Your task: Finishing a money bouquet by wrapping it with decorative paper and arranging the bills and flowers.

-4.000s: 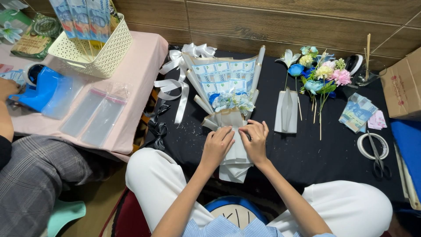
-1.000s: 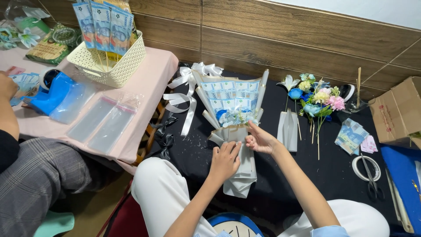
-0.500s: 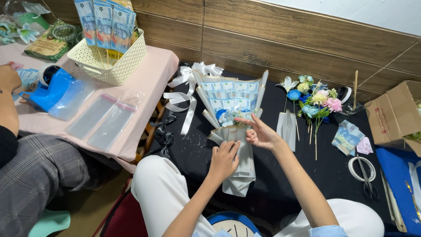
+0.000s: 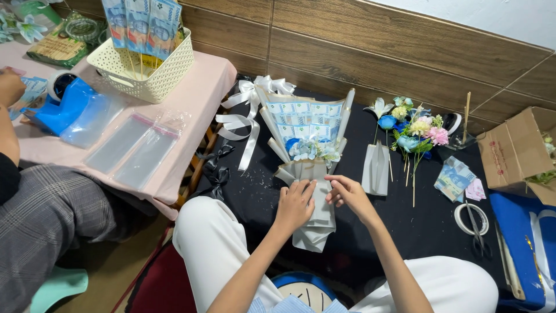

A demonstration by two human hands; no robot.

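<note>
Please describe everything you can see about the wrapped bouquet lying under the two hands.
The grey paper-wrapped bouquet lies flat on the black cloth, its fan-shaped top towards the wall. Rows of folded pale blue banknotes fill the upper part, with small blue and white flowers below them. The wrapping narrows to a creased handle. The left hand rests on the handle; the right hand touches its right edge.
</note>
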